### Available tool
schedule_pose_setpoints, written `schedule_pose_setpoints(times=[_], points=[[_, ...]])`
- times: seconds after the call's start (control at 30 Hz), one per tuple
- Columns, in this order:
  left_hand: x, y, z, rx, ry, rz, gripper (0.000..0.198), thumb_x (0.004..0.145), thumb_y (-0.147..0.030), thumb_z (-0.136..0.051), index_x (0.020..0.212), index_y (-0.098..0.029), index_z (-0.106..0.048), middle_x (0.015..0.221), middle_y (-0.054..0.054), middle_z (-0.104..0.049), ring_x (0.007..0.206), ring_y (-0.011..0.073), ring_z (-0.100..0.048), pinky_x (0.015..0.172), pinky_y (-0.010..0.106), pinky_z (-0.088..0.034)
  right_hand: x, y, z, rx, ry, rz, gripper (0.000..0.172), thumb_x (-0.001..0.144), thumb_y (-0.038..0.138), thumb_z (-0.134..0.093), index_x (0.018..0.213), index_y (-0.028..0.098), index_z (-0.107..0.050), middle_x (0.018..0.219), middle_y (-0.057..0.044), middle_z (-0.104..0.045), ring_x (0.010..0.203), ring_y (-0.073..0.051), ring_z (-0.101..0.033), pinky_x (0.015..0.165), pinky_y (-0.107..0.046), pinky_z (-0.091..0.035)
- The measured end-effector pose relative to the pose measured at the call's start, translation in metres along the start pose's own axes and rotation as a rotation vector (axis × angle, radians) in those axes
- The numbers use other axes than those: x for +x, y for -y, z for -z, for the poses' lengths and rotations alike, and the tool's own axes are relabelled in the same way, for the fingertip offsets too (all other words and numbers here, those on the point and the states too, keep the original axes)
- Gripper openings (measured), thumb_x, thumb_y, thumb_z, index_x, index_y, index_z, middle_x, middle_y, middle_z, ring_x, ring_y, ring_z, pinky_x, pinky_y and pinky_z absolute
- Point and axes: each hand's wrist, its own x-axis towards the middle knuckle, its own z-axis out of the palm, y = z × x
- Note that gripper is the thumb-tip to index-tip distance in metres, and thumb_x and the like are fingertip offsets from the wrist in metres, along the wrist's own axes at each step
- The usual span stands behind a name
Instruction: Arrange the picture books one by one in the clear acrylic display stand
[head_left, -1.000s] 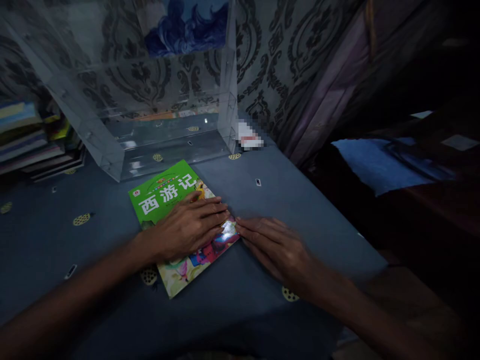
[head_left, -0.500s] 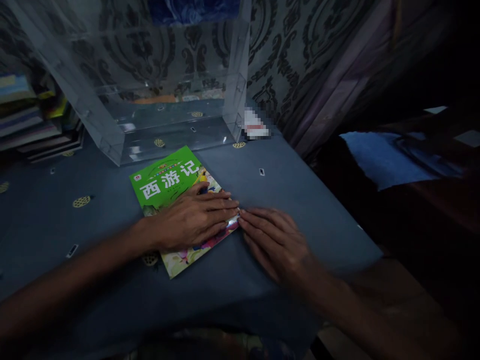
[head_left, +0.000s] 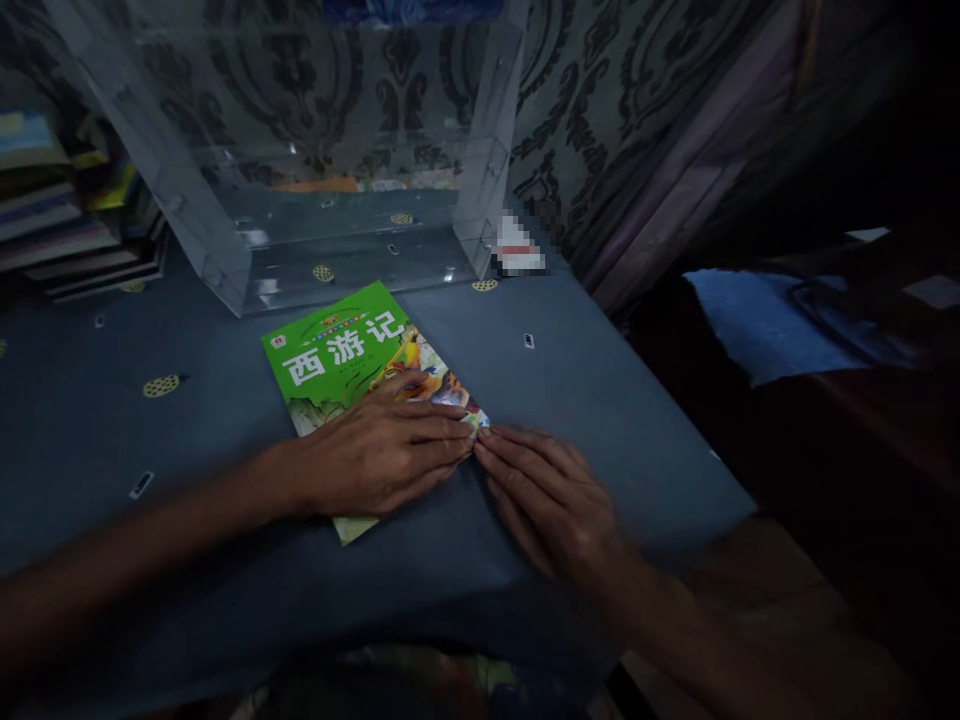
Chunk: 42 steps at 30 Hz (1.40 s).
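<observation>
Head view: the left hand (head_left: 386,455) lies flat across the green-topped book (head_left: 345,365), fingers extended side by side; the right hand (head_left: 559,490), fingers together, touches the book's right corner, though whether it pinches cannot be told. The book lies on the blue counter (head_left: 577,375), just before a clear rack (head_left: 491,130); patterned wallpaper (head_left: 574,110) rises behind.

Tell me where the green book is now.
In the head view, the green book lies left of centre under the left hand, before the clear rack.
</observation>
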Motion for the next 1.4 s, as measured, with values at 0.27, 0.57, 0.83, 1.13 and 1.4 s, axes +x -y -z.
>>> schedule_pose_setpoints(times=[0.27,0.57,0.83,1.13,1.4], points=[[-0.01,-0.011,-0.001,0.048,0.002,-0.021,0.029,0.1,-0.022,-0.048,0.122,-0.008,-0.062,0.121,0.009,-0.072,0.119,0.0212,-0.064,0.12,0.047,-0.03,-0.002,-0.001,0.0,0.015,0.02,-0.006,0.037,0.093,0.007,-0.053,0.128,0.015,-0.061,0.113,-0.013,-0.074,0.105,-0.025,-0.068,0.085,-0.042,-0.059],[-0.015,-0.023,0.004,0.126,-0.028,-0.036,0.027,0.102,-0.018,-0.045,0.114,-0.004,-0.064,0.114,0.009,-0.074,0.111,0.0205,-0.067,0.12,0.046,-0.028,-0.003,0.007,-0.003,0.016,0.046,-0.004,0.043,0.093,0.008,-0.052,0.134,0.017,-0.057,0.119,-0.012,-0.073,0.113,-0.024,-0.065,0.097,-0.046,-0.054],[-0.02,-0.027,0.0,0.202,-0.014,-0.031,0.03,0.102,-0.023,-0.045,0.117,-0.003,-0.062,0.115,0.009,-0.073,0.115,0.0218,-0.063,0.119,0.046,-0.026,0.003,0.008,-0.003,-0.018,0.05,0.03,0.033,0.094,0.01,-0.051,0.124,0.014,-0.062,0.113,-0.013,-0.074,0.107,-0.025,-0.068,0.091,-0.045,-0.057],[-0.039,-0.051,0.001,0.34,-0.069,0.038,0.026,0.1,-0.021,-0.05,0.113,-0.004,-0.065,0.111,0.011,-0.073,0.108,0.0226,-0.065,0.099,0.04,-0.047,0.002,0.014,-0.005,0.046,0.086,0.032,0.035,0.093,0.007,-0.05,0.125,0.015,-0.062,0.117,-0.011,-0.073,0.114,-0.025,-0.065,0.096,-0.048,-0.054],[-0.044,-0.061,0.0,0.344,-0.046,0.098,0.026,0.099,-0.017,-0.05,0.113,-0.003,-0.065,0.112,0.014,-0.072,0.106,0.0238,-0.066,0.099,0.042,-0.049,0.011,0.027,-0.007,0.09,0.116,0.099,0.038,0.094,0.007,-0.047,0.13,0.013,-0.059,0.12,-0.012,-0.072,0.114,-0.023,-0.066,0.101,-0.049,-0.052]])
